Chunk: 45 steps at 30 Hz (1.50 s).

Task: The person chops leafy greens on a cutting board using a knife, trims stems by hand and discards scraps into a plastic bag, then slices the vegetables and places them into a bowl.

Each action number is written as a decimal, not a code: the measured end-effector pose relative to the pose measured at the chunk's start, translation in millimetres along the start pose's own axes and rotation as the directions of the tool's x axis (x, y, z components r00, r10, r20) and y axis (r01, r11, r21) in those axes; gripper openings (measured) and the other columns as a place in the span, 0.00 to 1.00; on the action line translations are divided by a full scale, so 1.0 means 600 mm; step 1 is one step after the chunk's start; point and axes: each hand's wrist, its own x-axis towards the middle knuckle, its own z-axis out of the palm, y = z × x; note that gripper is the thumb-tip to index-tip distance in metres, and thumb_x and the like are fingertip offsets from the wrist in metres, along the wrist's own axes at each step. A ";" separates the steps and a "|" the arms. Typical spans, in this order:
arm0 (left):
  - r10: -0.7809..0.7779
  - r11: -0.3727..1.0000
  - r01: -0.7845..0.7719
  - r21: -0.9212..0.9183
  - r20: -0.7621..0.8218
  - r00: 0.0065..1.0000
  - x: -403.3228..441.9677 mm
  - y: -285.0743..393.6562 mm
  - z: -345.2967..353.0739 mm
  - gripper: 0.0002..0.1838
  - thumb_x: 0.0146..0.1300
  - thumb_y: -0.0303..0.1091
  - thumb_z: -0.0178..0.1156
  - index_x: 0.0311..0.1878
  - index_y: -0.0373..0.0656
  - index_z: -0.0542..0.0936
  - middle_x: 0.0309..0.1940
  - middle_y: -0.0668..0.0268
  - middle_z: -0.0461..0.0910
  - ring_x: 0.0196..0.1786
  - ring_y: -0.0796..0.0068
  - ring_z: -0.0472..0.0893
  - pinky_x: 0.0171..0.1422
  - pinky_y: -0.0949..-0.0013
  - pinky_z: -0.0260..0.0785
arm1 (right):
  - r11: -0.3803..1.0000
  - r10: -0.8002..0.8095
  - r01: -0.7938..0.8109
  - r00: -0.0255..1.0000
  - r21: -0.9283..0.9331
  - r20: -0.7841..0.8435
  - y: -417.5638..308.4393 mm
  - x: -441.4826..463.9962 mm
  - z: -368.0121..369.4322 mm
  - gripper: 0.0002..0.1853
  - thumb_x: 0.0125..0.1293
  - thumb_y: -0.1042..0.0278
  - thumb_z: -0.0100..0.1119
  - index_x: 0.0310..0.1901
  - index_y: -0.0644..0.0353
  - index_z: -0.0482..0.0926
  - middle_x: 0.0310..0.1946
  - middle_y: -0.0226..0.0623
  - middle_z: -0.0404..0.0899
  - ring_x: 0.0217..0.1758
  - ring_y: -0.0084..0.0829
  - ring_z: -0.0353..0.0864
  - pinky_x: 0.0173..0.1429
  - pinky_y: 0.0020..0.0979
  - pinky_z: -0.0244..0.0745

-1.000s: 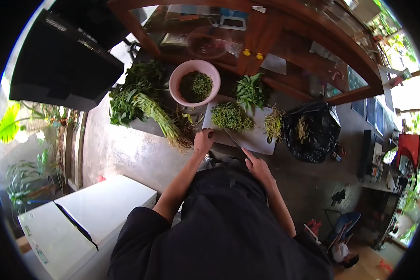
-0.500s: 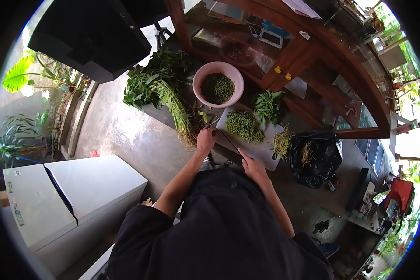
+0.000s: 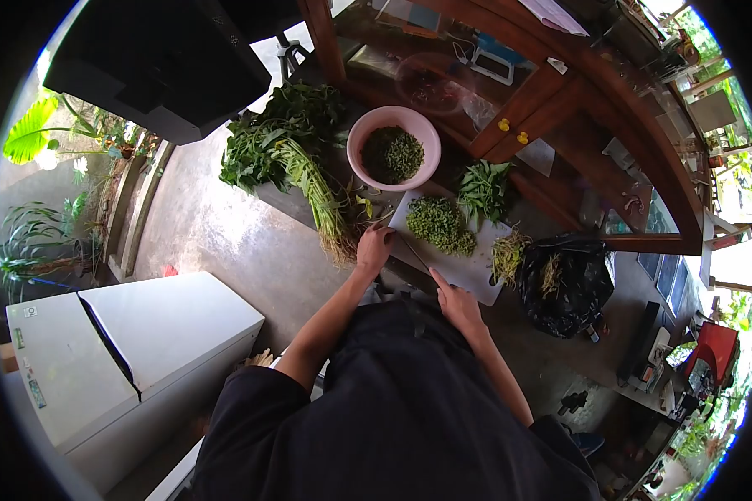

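- Head view: knife (image 3: 415, 253) slanting over the cutting board's (image 3: 470, 274) near left part, its long axis and tip toward 10 or 11 o'clock
- Right hand (image 3: 459, 307) closed round the handle; left hand (image 3: 374, 246) narrow, fingers bunched — anything inside, cannot tell
- From the knife: pink bowl (image 3: 429, 152) at 12, fridge (image 3: 175, 326) at 8
- Handle mostly hidden; blade thin, hard to make out

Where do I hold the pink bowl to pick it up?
Probably by its rim, with one hand left and one right, coming from the person's side because the cabinet stands behind. The pink bowl is round and upright, and its rim rises above the greens inside.
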 end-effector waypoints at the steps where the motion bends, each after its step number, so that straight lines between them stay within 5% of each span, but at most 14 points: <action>1: -0.007 1.000 0.007 -0.001 0.018 1.000 -0.001 0.001 -0.001 0.10 0.56 0.30 0.63 0.41 0.42 0.86 0.40 0.57 0.82 0.45 0.53 0.82 0.49 0.57 0.75 | 1.000 0.001 -0.001 1.000 0.001 0.003 0.000 -0.001 0.002 0.32 0.69 0.65 0.51 0.74 0.36 0.58 0.24 0.54 0.80 0.29 0.58 0.80 0.38 0.55 0.76; 10: 0.062 0.995 -0.063 0.077 0.019 0.998 -0.003 0.002 -0.003 0.11 0.56 0.31 0.63 0.42 0.43 0.86 0.42 0.58 0.81 0.46 0.53 0.81 0.50 0.57 0.76 | 0.990 -0.143 0.142 0.974 -0.017 -0.174 0.019 0.015 0.053 0.35 0.68 0.68 0.51 0.75 0.35 0.55 0.29 0.54 0.81 0.31 0.56 0.81 0.39 0.55 0.76; 18: 0.003 0.997 -0.005 0.079 0.030 1.000 -0.003 0.008 -0.003 0.08 0.57 0.31 0.63 0.40 0.44 0.86 0.40 0.58 0.82 0.45 0.53 0.81 0.49 0.57 0.76 | 0.990 -0.011 -0.003 0.995 0.139 0.103 0.050 0.014 0.058 0.37 0.68 0.72 0.50 0.75 0.35 0.52 0.32 0.56 0.82 0.35 0.60 0.81 0.40 0.56 0.76; 22: -0.014 0.997 0.012 0.081 0.029 0.999 -0.002 0.016 -0.006 0.08 0.58 0.31 0.63 0.40 0.45 0.86 0.39 0.58 0.82 0.44 0.53 0.82 0.48 0.57 0.76 | 0.991 -0.097 0.096 0.995 0.092 0.009 0.064 0.013 0.058 0.37 0.66 0.72 0.50 0.75 0.35 0.53 0.33 0.55 0.82 0.34 0.59 0.81 0.40 0.55 0.76; 31: 0.097 0.989 -0.101 0.113 0.037 0.995 -0.014 0.008 -0.003 0.11 0.55 0.30 0.63 0.42 0.43 0.85 0.38 0.58 0.80 0.48 0.55 0.79 0.54 0.58 0.74 | 0.998 -0.061 0.061 0.998 0.004 0.011 0.045 0.025 0.030 0.36 0.66 0.72 0.50 0.75 0.34 0.55 0.29 0.53 0.80 0.31 0.56 0.80 0.39 0.54 0.77; 33: 0.101 0.988 -0.104 0.114 0.032 0.994 -0.014 0.006 0.000 0.12 0.55 0.30 0.63 0.43 0.42 0.85 0.39 0.58 0.80 0.48 0.54 0.80 0.54 0.57 0.74 | 0.999 0.034 -0.034 0.996 -0.007 0.080 0.046 0.021 0.019 0.35 0.67 0.69 0.49 0.75 0.33 0.55 0.26 0.52 0.80 0.30 0.57 0.80 0.39 0.55 0.77; 40: -0.024 0.998 0.020 0.056 0.065 0.998 -0.002 0.007 0.016 0.11 0.55 0.30 0.62 0.42 0.43 0.86 0.40 0.57 0.81 0.49 0.53 0.80 0.52 0.55 0.74 | 0.999 -0.025 0.026 0.999 -0.043 0.025 0.033 0.011 0.000 0.36 0.68 0.67 0.49 0.75 0.30 0.53 0.24 0.52 0.79 0.28 0.57 0.80 0.38 0.55 0.77; 45: 0.040 0.996 -0.044 0.082 0.043 0.998 0.000 0.005 0.019 0.11 0.56 0.31 0.61 0.42 0.44 0.86 0.40 0.57 0.81 0.48 0.52 0.80 0.52 0.55 0.75 | 0.993 0.035 -0.022 0.993 -0.118 0.110 0.021 0.007 -0.010 0.37 0.67 0.67 0.51 0.75 0.29 0.52 0.25 0.52 0.80 0.28 0.56 0.81 0.37 0.55 0.77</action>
